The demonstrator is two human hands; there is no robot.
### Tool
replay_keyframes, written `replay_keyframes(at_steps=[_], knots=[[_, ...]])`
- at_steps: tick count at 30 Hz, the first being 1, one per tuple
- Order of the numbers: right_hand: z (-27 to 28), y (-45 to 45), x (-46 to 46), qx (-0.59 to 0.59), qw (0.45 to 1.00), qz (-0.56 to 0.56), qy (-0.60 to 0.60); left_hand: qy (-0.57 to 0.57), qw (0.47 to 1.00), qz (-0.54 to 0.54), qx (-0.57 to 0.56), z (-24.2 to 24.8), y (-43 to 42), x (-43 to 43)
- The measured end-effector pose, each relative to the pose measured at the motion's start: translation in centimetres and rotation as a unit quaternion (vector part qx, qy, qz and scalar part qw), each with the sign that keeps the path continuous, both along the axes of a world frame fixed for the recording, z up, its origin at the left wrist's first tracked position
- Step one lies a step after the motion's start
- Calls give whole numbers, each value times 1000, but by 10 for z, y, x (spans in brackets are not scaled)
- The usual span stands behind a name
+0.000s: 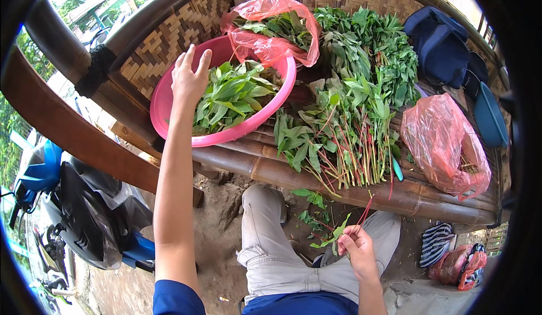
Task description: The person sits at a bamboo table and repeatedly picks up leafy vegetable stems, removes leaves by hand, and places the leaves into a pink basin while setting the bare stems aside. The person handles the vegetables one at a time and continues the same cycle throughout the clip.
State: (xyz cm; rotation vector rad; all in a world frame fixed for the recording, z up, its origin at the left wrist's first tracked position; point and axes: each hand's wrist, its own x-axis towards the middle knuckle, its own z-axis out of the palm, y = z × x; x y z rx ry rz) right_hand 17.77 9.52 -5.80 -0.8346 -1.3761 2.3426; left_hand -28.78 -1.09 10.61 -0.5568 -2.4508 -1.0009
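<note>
My left hand (189,78) reaches over the left side of a pink plastic basin (284,99), its fingers apart and nothing seen in its grasp. Plucked green leaves (230,92) are heaped in the basin. Low over my lap, my right hand (358,247) pinches a leafy sprig (336,235) with thin red stalks. Bunches of leafy cassava-like stems (347,133) lie on the bamboo bench in front of me, their red and green stalk ends towards me. A further pile of leafy bunches (360,48) is behind them.
A red plastic bag of leaves (311,44) overlaps the basin's back rim. On the bamboo bench (271,169), another red plastic bag (444,141), a navy bag (438,46) and a blue basin (489,116) are at right. Leaf scraps (313,213) litter the ground. Motorbikes (91,213) stand at left.
</note>
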Motion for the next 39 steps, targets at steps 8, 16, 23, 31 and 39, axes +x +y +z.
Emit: replay_keyframes(at_steps=[8,16,23,31,39], knots=[[13,11,-10,-44,982,-157,98,19,921,-361,147,-58,6,201],[31,13,-18,-93,967,-193,141,-255,854,-403,209,-125,25,326],[25,-1,-22,145,967,-200,68,-108,904,-373,177,-118,13,338],[15,-7,-22,324,926,-192,18,-278,871,-377,151,-130,16,345],[6,-9,-22,398,903,-163,-2,-347,836,-340,254,-143,18,348]])
